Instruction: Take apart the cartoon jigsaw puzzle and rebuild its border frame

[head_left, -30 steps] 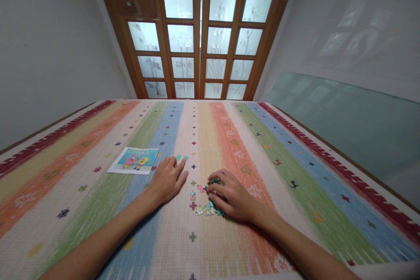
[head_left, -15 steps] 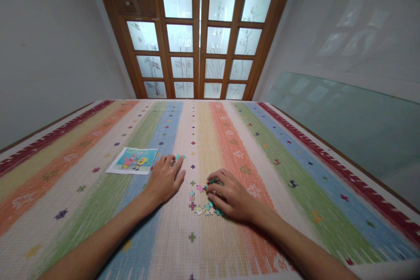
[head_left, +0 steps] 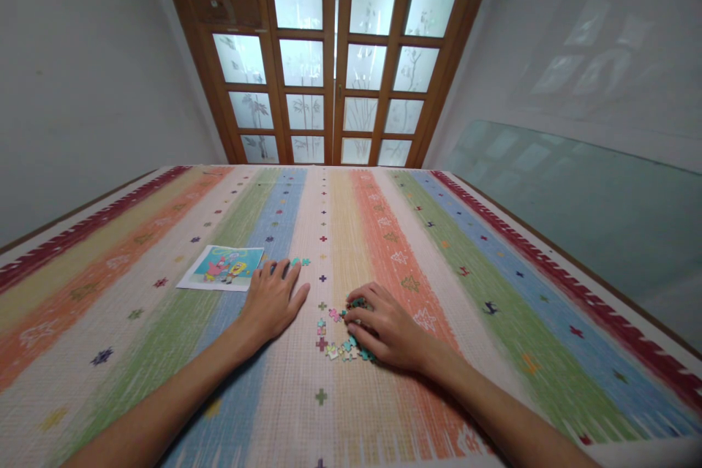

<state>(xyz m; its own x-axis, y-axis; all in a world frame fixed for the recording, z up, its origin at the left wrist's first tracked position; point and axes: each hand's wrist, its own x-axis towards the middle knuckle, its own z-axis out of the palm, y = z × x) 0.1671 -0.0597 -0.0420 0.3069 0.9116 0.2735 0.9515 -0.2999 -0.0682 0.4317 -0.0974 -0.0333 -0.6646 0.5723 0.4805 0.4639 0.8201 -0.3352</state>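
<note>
My left hand [head_left: 274, 300] lies low on the cloth with its fingers apart. Just past its fingertips are a few teal jigsaw pieces [head_left: 300, 262], partly covered by the fingers. To its left lies a cartoon picture card [head_left: 222, 268] with a pink and a yellow figure on a teal ground. My right hand [head_left: 387, 327] rests over a small heap of loose jigsaw pieces [head_left: 349, 348], fingers curved and spread. Several pieces in teal, pink and yellow show left of it and between its fingers; others are hidden under the palm.
A striped, patterned tablecloth [head_left: 362, 409] covers the table. Beyond the far edge stand wooden doors [head_left: 336, 110] with frosted panes. Against the right wall leans a pale glass panel [head_left: 575, 197].
My left hand has shifted slightly left and back, showing more of the teal pieces at its fingertips. The right hand stays on the heap.
</note>
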